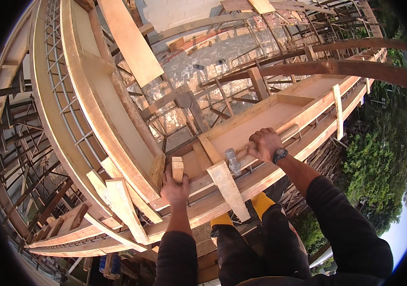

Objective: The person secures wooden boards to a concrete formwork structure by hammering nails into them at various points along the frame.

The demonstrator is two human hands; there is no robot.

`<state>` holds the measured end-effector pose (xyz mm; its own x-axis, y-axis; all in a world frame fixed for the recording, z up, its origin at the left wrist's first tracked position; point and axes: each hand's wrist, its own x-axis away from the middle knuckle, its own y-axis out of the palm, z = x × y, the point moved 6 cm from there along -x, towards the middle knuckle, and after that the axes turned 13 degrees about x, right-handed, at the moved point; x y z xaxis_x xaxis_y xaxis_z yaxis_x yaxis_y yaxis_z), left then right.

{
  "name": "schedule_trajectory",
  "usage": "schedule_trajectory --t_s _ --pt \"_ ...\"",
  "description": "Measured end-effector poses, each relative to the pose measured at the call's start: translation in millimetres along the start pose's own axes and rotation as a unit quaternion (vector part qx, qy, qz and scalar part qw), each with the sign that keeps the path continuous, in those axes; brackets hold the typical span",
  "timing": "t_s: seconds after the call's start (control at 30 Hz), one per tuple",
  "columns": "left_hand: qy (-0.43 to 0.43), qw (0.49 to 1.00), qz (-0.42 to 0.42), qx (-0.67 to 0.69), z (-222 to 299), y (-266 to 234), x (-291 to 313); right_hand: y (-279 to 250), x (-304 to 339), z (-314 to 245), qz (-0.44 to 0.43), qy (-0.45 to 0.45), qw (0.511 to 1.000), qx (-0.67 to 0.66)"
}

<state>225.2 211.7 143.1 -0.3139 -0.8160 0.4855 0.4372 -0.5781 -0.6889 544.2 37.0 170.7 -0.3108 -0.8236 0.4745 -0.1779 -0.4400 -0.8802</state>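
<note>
Black sleeves come up from below. The left hand (pixel 175 187) has its grip tight on a small wood block (pixel 178 168) standing on the plank. The right hand (pixel 263 144) has its grip closed around the hammer (pixel 234 161) just beside it. A bad swing could hit fingers, and it is high up here.

packages: none to see | labels: none to see | signs: none to see | screens: none to see
</note>
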Motion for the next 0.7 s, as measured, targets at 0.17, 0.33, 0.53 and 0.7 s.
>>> schedule_trajectory --t_s 0.17,0.33,0.53,0.7 --pt "0.052 0.998 0.023 -0.01 -4 1 -3 -7 1 -3 0.013 0.012 1.0 -0.018" --pt "-0.018 0.999 -0.015 -0.026 2 3 -3 -3 1 3 0.01 0.022 0.999 -0.022" --pt "0.026 0.998 0.008 -0.057 -5 12 0 4 7 13 -0.005 0.037 0.999 -0.019" --pt "0.039 0.998 0.026 -0.038 -2 10 0 3 10 13 0.027 0.08 0.994 -0.064"
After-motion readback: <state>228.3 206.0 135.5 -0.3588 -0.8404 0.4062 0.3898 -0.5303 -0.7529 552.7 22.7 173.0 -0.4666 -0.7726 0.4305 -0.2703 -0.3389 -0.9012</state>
